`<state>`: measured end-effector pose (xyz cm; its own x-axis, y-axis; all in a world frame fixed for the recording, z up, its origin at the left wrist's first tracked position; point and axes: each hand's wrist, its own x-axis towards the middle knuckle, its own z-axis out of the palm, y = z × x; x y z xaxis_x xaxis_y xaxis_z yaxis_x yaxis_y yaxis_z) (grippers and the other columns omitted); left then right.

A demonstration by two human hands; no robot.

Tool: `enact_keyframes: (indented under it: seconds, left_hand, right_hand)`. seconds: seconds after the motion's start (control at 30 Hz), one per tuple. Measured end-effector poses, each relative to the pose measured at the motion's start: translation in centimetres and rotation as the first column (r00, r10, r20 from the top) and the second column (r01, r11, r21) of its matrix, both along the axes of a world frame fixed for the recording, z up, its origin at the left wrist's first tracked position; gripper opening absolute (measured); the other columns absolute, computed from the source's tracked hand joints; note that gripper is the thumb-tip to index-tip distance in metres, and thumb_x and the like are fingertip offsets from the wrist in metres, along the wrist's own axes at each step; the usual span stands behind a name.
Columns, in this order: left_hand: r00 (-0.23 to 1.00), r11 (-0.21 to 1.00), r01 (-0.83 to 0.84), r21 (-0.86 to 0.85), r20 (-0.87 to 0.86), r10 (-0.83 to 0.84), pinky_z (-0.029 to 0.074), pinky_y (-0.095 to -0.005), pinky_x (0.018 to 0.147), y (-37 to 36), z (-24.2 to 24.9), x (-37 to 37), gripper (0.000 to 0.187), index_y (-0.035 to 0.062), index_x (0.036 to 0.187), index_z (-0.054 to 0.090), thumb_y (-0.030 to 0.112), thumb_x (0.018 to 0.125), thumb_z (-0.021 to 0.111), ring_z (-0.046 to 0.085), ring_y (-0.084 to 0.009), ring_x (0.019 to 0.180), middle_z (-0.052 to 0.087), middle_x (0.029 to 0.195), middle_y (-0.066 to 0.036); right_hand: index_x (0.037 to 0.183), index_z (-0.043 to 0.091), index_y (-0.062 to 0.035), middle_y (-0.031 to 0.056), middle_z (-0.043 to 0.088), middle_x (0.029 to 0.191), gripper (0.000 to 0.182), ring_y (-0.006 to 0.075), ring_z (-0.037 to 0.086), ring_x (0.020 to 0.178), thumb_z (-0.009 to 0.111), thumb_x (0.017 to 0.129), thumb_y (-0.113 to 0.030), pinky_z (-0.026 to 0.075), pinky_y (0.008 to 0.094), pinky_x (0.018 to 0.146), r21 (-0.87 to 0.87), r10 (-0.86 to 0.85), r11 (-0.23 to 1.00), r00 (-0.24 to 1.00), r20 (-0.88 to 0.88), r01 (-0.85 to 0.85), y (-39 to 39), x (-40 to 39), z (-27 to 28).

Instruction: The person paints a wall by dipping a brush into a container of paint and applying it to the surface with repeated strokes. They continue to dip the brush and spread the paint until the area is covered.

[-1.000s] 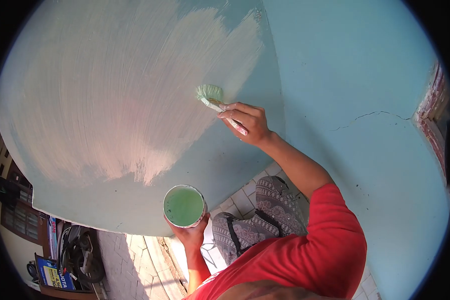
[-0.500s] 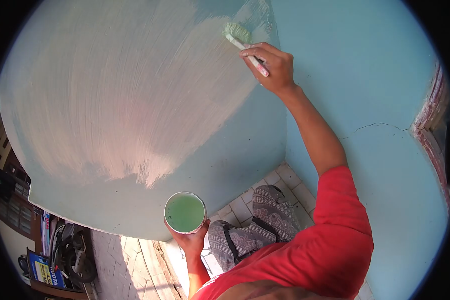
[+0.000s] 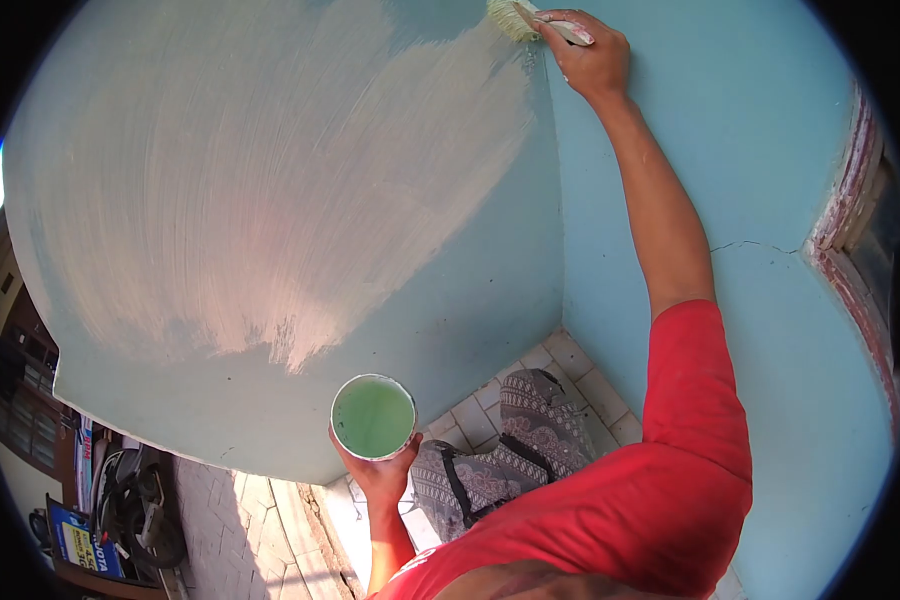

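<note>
My right hand [image 3: 592, 62] grips a paintbrush [image 3: 568, 30] by its pale, paint-smeared handle. The wide, paint-loaded bristles lie against the wall near the inner corner, at the top of the view. Low in the middle, my left hand [image 3: 378, 474] is wrapped round a white-rimmed tub of pale green liquid [image 3: 374, 418], held upright with its top uncovered. Broad whitish brush strokes fan out over the blue-green wall [image 3: 270, 200] on the left; its lower band is still plain blue-green.
A second blue wall [image 3: 770, 120] on the right has a thin crack and a worn reddish frame [image 3: 838, 225]. White floor tiles [image 3: 475, 420] meet the corner. A motorbike [image 3: 135, 510] and a blue sign [image 3: 80, 540] stand at lower left, beside paving [image 3: 215, 520].
My right hand has moved up and to the right with the paintbrush, bringing the bristles to the corner. The left hand and tub stay nearly in place.
</note>
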<state>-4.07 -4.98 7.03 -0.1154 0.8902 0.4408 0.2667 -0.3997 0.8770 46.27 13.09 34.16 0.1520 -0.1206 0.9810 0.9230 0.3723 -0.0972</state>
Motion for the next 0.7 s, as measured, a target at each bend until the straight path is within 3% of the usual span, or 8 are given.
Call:
enact_keyframes:
  seconds: [0.13,0.23,0.37,0.4,0.47,0.5,0.63,0.7]
  left_hand:
    - [1.0,1.0,-0.02,0.005,0.005,0.02,0.05,-0.0431,0.107,-0.6,0.1,-1.0,0.11,0.0041,0.15,0.036,0.007,0.059,0.098,0.061,-0.0261,0.123,0.058,0.136,-0.014]
    - [0.999,0.999,-0.046,-0.007,0.023,0.046,0.051,-0.043,0.107,-1.2,1.0,-0.8,0.109,0.0037,0.15,0.038,0.003,0.058,0.096,0.061,-0.0259,0.123,0.059,0.136,-0.014]
    - [0.998,0.999,-0.026,-0.037,0.051,0.028,0.051,-0.0434,0.109,-0.7,0.9,-1.2,0.108,0.003,0.149,0.041,-0.001,0.056,0.095,0.061,-0.0259,0.124,0.06,0.135,-0.014]
    - [0.999,0.999,-0.024,-0.037,0.043,0.025,0.051,-0.0434,0.109,-0.6,0.8,-1.3,0.108,0.003,0.149,0.041,-0.001,0.056,0.095,0.061,-0.0259,0.124,0.06,0.135,-0.014]
    - [1.0,1.0,-0.001,0.001,0.001,0.001,0.052,-0.0426,0.106,-0.2,0.3,-1.5,0.112,0.0052,0.152,0.035,0.004,0.06,0.098,0.061,-0.0254,0.124,0.057,0.136,-0.014]
    - [1.0,1.0,-0.006,0.001,-0.001,0.006,0.052,-0.0426,0.106,-0.3,0.4,-1.5,0.112,0.0052,0.152,0.035,0.004,0.06,0.098,0.061,-0.0254,0.124,0.057,0.136,-0.014]
    - [0.999,0.999,-0.044,-0.001,0.023,0.044,0.052,-0.0426,0.108,-1.0,0.6,-2.0,0.102,0.0027,0.147,0.044,-0.003,0.057,0.094,0.063,-0.025,0.122,0.061,0.135,-0.014]
    - [0.998,0.999,-0.042,-0.025,0.041,0.043,0.052,-0.0422,0.108,-1.0,0.2,-1.8,0.101,0.0026,0.146,0.044,-0.003,0.058,0.094,0.063,-0.0248,0.122,0.061,0.134,-0.014]
  right_hand:
    - [0.1,0.082,-0.0125,0.0023,0.08,0.095,0.01,0.0215,0.077,0.082,0.083,0.09,-0.012,0.061,0.0302,0.068,0.113,-0.075,0.991,0.996,0.037,0.071,1.5,-3.5,-2.5]
    - [0.097,0.081,-0.0123,0.0045,0.08,0.095,0.013,0.0228,0.078,0.082,0.085,0.086,-0.005,0.061,0.0318,0.066,0.051,0.04,0.998,0.995,0.096,-0.045,1.4,-9.5,-8.2]
    - [0.097,0.08,-0.0084,0.0097,0.08,0.096,0.018,0.0246,0.079,0.084,0.087,0.082,-0.001,0.062,0.0328,0.067,-0.181,0.416,0.905,0.891,0.18,-0.386,-1.3,-16.9,-14.2]
    - [0.097,0.08,-0.0084,0.0097,0.08,0.096,0.018,0.0246,0.079,0.084,0.087,0.082,-0.001,0.062,0.0328,0.067,-0.178,0.414,0.905,0.894,0.173,-0.385,-1.5,-16.8,-14.1]
    - [0.096,0.079,-0.0052,0.0119,0.08,0.097,0.017,0.0256,0.079,0.086,0.087,0.083,0.001,0.062,0.0323,0.072,-0.359,0.69,0.696,0.718,0.093,-0.622,-2.0,-16.3,-13.3]
    - [0.098,0.081,-0.0061,0.0082,0.081,0.094,0.012,0.0205,0.078,0.081,0.086,0.087,-0.007,0.06,0.0314,0.069,-0.324,0.659,0.722,0.75,0.054,-0.611,-1.6,-14.9,-12.0]
    - [0.101,0.081,-0.0038,0.007,0.083,0.098,0.011,0.012,0.076,0.084,0.084,0.092,-0.01,0.06,0.0283,0.073,-0.231,0.442,0.833,0.856,-0.269,-0.503,0.1,-6.5,-5.6]
    - [0.099,0.081,-0.0059,0.0054,0.082,0.097,0.01,0.0152,0.078,0.082,0.084,0.09,-0.01,0.061,0.0291,0.071,-0.072,0.387,0.909,0.897,-0.212,-0.41,0.7,-3.9,-3.6]
